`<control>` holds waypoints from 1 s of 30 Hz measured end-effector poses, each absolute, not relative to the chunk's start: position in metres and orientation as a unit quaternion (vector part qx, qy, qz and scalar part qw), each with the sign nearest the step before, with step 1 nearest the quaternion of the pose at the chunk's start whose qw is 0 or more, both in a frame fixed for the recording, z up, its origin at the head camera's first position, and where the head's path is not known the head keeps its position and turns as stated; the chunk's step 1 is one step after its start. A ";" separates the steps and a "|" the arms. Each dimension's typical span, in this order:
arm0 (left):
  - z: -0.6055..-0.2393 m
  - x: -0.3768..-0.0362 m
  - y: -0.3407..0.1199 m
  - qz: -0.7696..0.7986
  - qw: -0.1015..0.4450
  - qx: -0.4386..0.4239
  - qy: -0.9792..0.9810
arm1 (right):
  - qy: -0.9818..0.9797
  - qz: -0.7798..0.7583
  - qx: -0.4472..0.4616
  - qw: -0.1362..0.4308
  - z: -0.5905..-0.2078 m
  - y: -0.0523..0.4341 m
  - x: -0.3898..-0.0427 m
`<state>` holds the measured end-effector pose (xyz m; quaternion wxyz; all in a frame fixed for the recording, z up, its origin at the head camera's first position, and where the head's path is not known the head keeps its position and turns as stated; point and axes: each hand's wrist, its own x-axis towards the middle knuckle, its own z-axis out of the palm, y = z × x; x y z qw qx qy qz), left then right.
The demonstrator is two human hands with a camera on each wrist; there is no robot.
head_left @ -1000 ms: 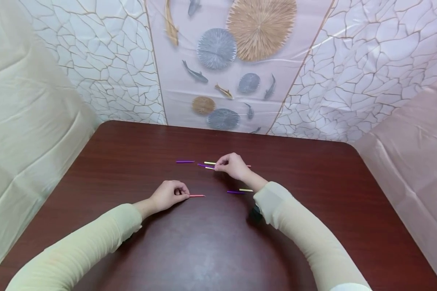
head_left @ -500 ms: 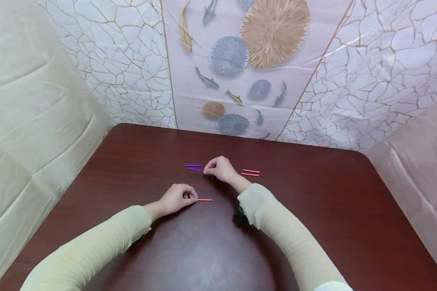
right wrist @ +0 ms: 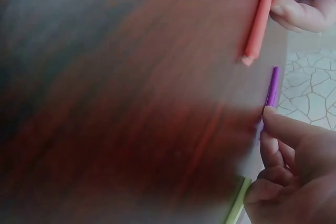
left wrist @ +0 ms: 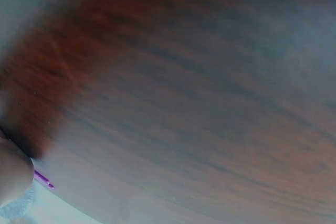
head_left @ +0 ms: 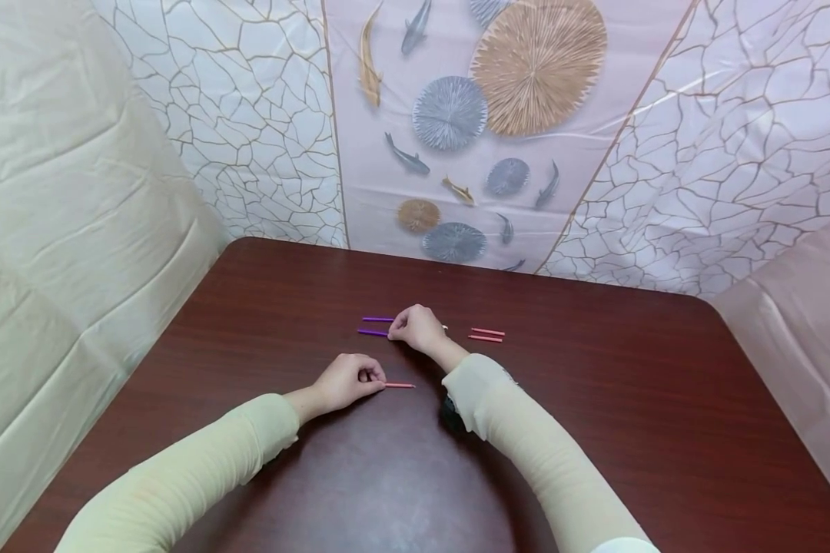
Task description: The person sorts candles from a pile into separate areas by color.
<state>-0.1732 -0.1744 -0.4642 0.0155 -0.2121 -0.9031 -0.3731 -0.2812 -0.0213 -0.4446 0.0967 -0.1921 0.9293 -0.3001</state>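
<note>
In the head view my left hand [head_left: 349, 382] pinches one end of a thin, candle-like red stick [head_left: 400, 385] near the middle of the table. Farther back, my right hand [head_left: 418, 328] pinches the right end of a purple stick [head_left: 373, 332]. Just behind that one lies another purple stick [head_left: 378, 319], nearly parallel, its right part covered by the hand. A yellow-green stick [right wrist: 239, 200] shows beside the right hand in the right wrist view. Only part of a hand [left wrist: 13, 174] and a purple tip [left wrist: 44, 179] appear in the left wrist view.
Two red sticks [head_left: 488, 332] lie side by side to the right of the right hand. The dark brown table [head_left: 629, 399] ends at a patterned cloth backdrop [head_left: 449, 177]. Plain cloth hangs at both sides.
My right hand has shifted left from the yellow sticks onto a purple one, whose left end has turned toward me, more parallel to its neighbour. The left hand keeps its red stick. The view has shifted.
</note>
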 end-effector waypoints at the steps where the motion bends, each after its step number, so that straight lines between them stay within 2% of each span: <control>1: -0.464 -0.173 -0.174 -0.373 0.015 -0.213 -0.903 | 0.930 -0.297 -0.191 0.097 -0.445 -0.021 -0.281; 15: -0.462 -0.175 -0.176 -0.367 0.006 -0.215 -0.905 | 0.905 -0.358 -0.218 0.076 -0.424 0.004 -0.278; 22: -0.464 -0.177 -0.176 -0.364 0.009 -0.216 -0.906 | 0.895 -0.389 -0.207 0.065 -0.406 0.046 -0.273; 30: -0.466 -0.176 -0.177 -0.369 0.011 -0.219 -0.903 | 0.891 -0.401 -0.203 0.067 -0.408 0.105 -0.253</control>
